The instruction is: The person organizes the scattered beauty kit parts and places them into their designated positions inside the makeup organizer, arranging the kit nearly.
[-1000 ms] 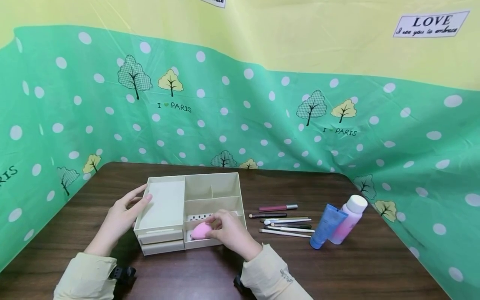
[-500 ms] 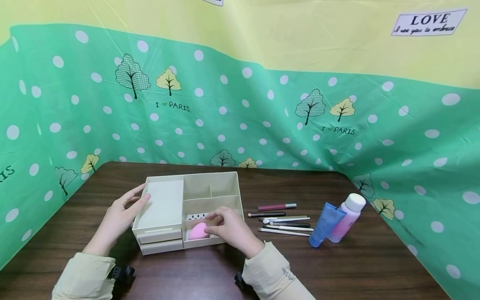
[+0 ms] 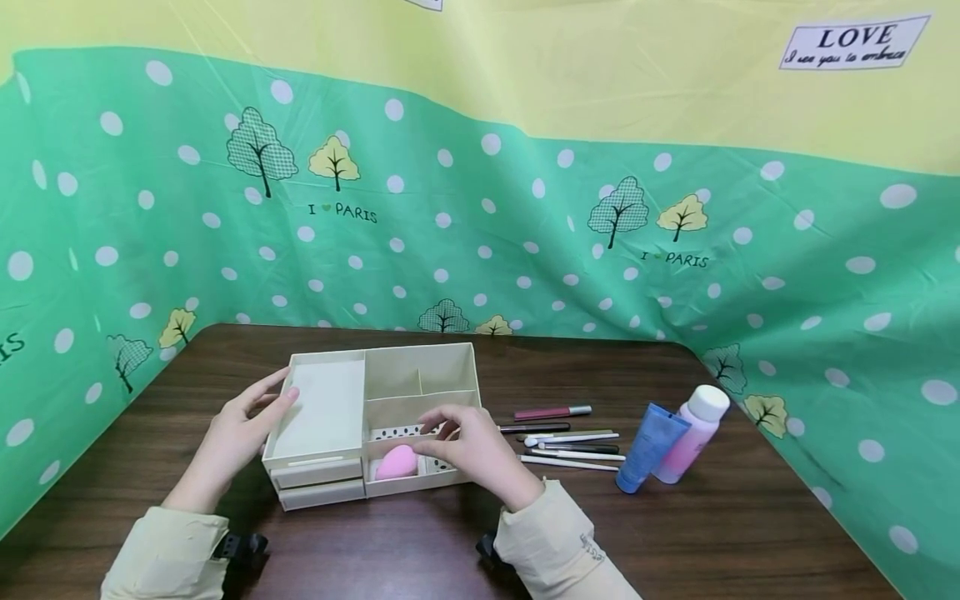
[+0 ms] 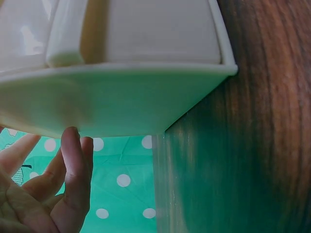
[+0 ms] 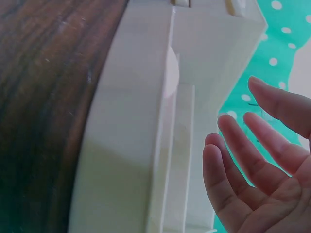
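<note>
A cream desktop organizer (image 3: 327, 408) stands on the table, with a flat top and two drawers at left and open compartments at right. In its front right compartment lies a pink makeup sponge (image 3: 397, 462), whose rounded top (image 5: 172, 73) looks pale in the right wrist view. My right hand (image 3: 480, 454) hovers over that compartment's right end, apart from the sponge; its fingers (image 5: 214, 170) are loosely bent around nothing. At the organizer's left side rests my left hand (image 3: 234, 442), thumb over the top edge. Its loosely bent fingers (image 4: 73, 165) are by the side wall.
Several makeup brushes (image 3: 577, 457) and a dark red tube with a silver cap (image 3: 551, 412) lie right of the organizer. Farther right stand a blue squeeze tube (image 3: 651, 450) and a pink bottle (image 3: 692, 440) with a white cap. Green patterned cloth hangs behind the table.
My right hand has let go of the sponge in the front compartment and drawn back a little to the right. The left hand has stayed at the organizer's side.
</note>
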`<state>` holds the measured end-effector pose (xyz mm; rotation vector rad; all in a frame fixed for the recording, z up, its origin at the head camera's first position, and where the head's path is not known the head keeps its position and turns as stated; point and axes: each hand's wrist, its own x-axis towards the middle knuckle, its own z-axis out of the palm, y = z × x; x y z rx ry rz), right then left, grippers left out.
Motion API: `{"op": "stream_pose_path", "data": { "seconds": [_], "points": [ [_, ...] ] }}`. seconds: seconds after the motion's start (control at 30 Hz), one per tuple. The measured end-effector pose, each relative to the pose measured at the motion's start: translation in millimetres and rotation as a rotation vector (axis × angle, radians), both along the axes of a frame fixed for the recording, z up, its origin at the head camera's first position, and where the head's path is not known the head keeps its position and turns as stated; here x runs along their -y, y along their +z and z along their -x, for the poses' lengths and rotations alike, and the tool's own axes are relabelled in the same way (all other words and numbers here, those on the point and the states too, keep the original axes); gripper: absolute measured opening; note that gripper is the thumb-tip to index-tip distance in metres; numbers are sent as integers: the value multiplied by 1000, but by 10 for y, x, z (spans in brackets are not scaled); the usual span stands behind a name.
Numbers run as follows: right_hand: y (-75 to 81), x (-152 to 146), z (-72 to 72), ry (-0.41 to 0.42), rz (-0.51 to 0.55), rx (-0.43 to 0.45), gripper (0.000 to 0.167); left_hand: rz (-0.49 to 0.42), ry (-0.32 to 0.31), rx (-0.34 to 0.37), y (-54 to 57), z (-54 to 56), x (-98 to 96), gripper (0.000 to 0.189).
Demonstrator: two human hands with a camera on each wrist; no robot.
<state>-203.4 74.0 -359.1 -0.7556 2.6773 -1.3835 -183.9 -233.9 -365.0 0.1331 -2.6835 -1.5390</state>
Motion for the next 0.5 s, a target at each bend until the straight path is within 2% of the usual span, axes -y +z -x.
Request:
{"op": "stream_pose_path", "data": {
  "seconds": [0.33,0.5],
  "points": [
    [111,-124,20,-35,51,-9,28,-9,-10,25,2,17,23,71],
    [151,-188,31,-54,76,0,28,7,-6,8,6,12,13,70]
  ]
}}
